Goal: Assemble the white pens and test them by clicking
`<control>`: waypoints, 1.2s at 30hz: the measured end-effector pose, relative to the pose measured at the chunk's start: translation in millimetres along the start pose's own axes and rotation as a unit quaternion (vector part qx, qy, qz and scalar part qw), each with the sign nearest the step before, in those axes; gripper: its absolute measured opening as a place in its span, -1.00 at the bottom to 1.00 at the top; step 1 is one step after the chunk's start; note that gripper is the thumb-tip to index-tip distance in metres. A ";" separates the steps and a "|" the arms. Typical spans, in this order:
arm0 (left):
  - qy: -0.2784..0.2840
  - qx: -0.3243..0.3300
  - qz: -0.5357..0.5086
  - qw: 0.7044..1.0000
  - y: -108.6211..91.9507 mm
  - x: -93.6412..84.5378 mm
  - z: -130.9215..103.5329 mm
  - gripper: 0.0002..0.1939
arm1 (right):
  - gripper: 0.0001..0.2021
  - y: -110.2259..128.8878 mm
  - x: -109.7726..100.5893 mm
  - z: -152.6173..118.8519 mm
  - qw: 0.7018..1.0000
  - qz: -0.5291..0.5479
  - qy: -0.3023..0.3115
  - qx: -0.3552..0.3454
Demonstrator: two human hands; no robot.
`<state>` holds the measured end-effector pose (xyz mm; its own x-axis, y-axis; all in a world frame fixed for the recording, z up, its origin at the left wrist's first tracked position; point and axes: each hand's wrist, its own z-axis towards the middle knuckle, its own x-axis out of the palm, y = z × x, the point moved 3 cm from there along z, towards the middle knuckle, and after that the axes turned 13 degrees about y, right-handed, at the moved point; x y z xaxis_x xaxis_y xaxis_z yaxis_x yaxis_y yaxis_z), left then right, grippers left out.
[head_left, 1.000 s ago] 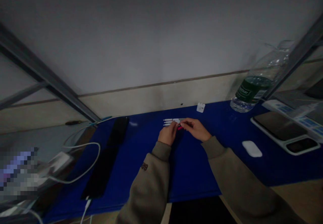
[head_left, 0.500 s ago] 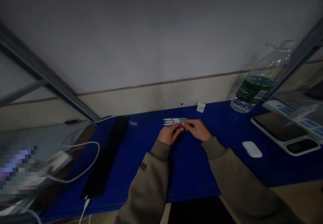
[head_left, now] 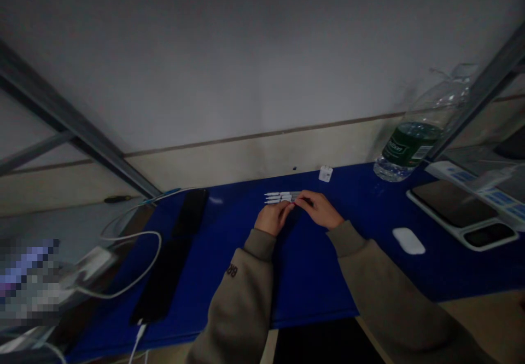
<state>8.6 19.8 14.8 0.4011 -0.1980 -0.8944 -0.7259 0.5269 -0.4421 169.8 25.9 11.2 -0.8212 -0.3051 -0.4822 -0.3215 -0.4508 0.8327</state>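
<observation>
Both hands meet over the middle of the blue tabletop (head_left: 303,265). A small red thing (head_left: 294,203), mostly covered by fingers and too small to name, sits between the fingertips. My left hand (head_left: 271,219) pinches it from the left. From the right, the thumb and fingers of my right hand (head_left: 320,208) are closed at the same spot. Just beyond my fingers, several slim white-and-grey pens (head_left: 274,196) lie side by side, their tips pointing left. The right ends of the pens are partly hidden by my right hand.
A large water bottle (head_left: 410,145) stands back right. Near it are a white tag (head_left: 325,174), a white rounded case (head_left: 408,241) and a scale-like device (head_left: 459,211). Two dark phones (head_left: 164,276) (head_left: 191,211) and white cables (head_left: 141,234) lie left. A wall (head_left: 254,161) bounds the back.
My hands stay at nearly the same place, with slight finger movement. Less of the red thing shows between my fingertips now. The pens have not visibly moved.
</observation>
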 end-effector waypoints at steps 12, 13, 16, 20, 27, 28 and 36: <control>0.004 0.010 0.037 0.999 -0.1 1.5 -0.4 -0.63 | -0.60 -18.8 -5.2 0.2 0.991 0.030 -0.097 0.083; 0.005 0.009 0.036 0.999 1.9 0.7 -0.1 -0.65 | -0.60 -18.3 -4.6 0.5 0.992 0.025 -0.094 0.081; -0.021 -0.037 0.035 0.998 16.5 -9.0 -2.5 -0.68 | -0.63 -16.1 -4.2 0.6 0.992 -0.003 -0.104 0.072; -0.113 -0.149 0.009 0.982 45.4 -31.2 -12.2 -0.69 | -0.68 -14.5 -6.9 -0.6 0.989 -0.030 -0.130 0.069; -0.189 -0.061 -0.372 0.907 41.2 -29.3 -6.2 -0.64 | -0.74 -6.4 8.9 1.4 0.995 0.071 -0.056 0.047; -0.183 -0.036 -0.429 0.884 36.1 -25.5 -3.0 -0.63 | -0.71 -4.4 13.9 2.3 0.992 0.112 -0.036 0.044; -0.092 0.000 -0.532 0.842 13.2 -4.5 7.0 -0.59 | -0.77 -9.5 18.2 8.0 0.936 0.337 -0.098 0.039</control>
<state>1.2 33.4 13.4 0.9038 -0.4267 0.0332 0.0989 0.1328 -0.9862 154.2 31.4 -3.4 -0.9181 -0.3345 0.2124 0.2733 -0.1463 0.9507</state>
